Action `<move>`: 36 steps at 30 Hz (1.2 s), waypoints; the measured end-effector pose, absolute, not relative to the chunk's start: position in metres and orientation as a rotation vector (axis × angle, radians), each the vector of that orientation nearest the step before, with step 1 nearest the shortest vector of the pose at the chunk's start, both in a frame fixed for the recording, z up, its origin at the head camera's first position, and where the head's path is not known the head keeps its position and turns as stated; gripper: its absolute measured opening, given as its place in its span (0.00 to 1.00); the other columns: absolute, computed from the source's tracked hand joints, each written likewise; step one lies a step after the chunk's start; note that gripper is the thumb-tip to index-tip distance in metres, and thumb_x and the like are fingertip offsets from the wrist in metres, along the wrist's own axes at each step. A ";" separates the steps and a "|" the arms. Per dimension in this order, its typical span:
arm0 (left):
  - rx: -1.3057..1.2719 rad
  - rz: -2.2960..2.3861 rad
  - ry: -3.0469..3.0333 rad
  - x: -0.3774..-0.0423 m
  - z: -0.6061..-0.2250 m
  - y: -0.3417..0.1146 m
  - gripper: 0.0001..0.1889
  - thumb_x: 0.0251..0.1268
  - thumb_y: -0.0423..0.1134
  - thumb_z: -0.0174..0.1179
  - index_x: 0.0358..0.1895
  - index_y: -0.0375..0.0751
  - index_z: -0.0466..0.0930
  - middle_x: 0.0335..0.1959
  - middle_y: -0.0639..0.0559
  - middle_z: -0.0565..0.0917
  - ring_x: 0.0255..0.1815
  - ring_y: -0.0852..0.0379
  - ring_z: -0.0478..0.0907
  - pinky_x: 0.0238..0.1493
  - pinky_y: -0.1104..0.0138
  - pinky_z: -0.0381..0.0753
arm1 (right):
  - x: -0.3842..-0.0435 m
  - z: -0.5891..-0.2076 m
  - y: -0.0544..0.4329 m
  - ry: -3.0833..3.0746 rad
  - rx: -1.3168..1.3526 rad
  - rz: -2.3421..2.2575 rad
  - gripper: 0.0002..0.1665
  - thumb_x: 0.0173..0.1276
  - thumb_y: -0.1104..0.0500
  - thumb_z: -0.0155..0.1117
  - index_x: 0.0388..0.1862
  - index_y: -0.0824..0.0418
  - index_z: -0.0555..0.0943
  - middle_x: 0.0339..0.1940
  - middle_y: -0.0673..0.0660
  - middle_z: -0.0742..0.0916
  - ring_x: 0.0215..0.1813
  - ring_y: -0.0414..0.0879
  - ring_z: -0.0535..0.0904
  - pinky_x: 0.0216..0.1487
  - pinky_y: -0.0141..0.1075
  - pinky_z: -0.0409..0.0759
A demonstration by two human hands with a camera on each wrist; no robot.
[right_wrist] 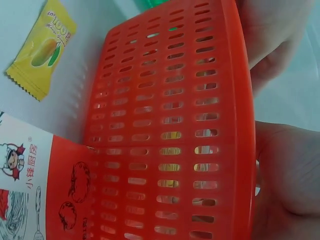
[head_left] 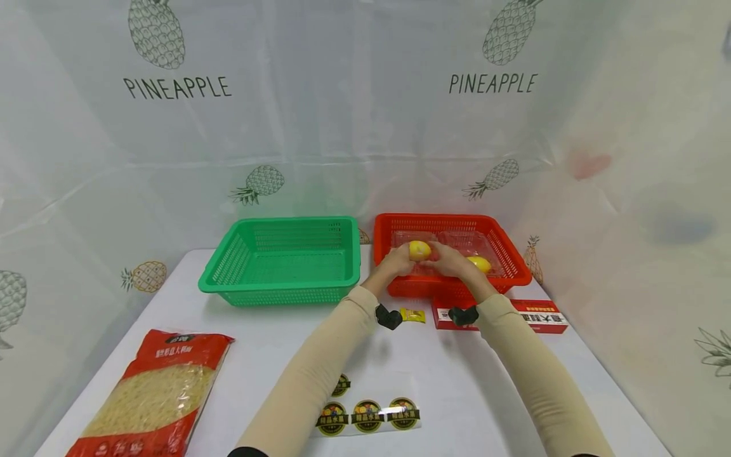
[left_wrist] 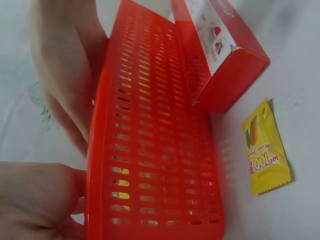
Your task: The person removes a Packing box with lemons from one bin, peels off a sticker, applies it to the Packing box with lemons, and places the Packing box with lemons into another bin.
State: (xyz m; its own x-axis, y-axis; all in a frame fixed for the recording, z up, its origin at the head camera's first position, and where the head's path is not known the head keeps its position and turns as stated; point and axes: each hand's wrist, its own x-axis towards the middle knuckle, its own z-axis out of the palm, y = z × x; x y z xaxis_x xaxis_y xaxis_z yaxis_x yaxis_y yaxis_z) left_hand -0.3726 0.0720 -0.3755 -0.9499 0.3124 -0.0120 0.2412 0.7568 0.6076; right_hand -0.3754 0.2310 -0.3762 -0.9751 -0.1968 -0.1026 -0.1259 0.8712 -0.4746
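Observation:
Both hands reach over the near rim of a red basket [head_left: 384,244]. A yellow oval fruit [head_left: 419,250], perhaps a lemon, shows between them. My left hand [head_left: 398,259] is at the fruit's left side, and my right hand [head_left: 451,260] at its right, with thumb and fingers apart. A second yellow fruit [head_left: 480,264] lies beside the right wrist. Clear plastic containers [head_left: 464,240] are in the basket. In the wrist views the basket wall [left_wrist: 155,100] hides the fingertips, so the grip of the left hand [left_wrist: 35,200] and right hand [right_wrist: 290,180] is unclear.
A green basket [head_left: 280,295] stands to the left. A yellow candy packet [head_left: 413,315] and a red box [head_left: 539,315] lie before the red basket. A pasta bag [head_left: 154,393] lies front left, and a sheet of round stickers [head_left: 367,416] lies front centre.

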 end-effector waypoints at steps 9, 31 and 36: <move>0.338 0.938 2.852 -0.370 -0.377 0.071 0.21 0.71 0.36 0.57 0.64 0.37 0.71 0.53 0.45 0.81 0.50 0.49 0.74 0.60 0.59 0.77 | -0.375 -0.376 0.230 2.864 -0.222 -0.815 0.45 0.70 0.49 0.63 0.78 0.62 0.55 0.76 0.69 0.64 0.75 0.69 0.59 0.72 0.66 0.59; 0.425 1.135 2.901 -0.370 -0.363 0.064 0.25 0.69 0.44 0.61 0.64 0.36 0.73 0.57 0.42 0.81 0.53 0.47 0.76 0.59 0.56 0.74 | -0.367 -0.354 0.238 2.859 -0.229 -1.208 0.34 0.71 0.54 0.62 0.73 0.63 0.66 0.72 0.69 0.69 0.68 0.66 0.67 0.67 0.58 0.71; 0.414 1.231 2.872 -0.373 -0.359 0.058 0.28 0.67 0.46 0.63 0.66 0.38 0.73 0.58 0.43 0.81 0.55 0.48 0.77 0.59 0.56 0.77 | -0.366 -0.346 0.239 2.885 -0.205 -1.224 0.35 0.71 0.53 0.62 0.73 0.64 0.65 0.72 0.70 0.69 0.71 0.67 0.65 0.68 0.59 0.70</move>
State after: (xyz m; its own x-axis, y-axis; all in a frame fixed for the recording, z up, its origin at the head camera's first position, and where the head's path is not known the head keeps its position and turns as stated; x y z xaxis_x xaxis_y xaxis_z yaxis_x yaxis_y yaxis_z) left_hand -0.3729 0.0581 -0.3588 -0.9655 0.2352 0.1118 0.2432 0.6607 0.7102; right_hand -0.3660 0.2390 -0.3460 -0.9915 -0.1203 0.0505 -0.1199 0.6877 -0.7160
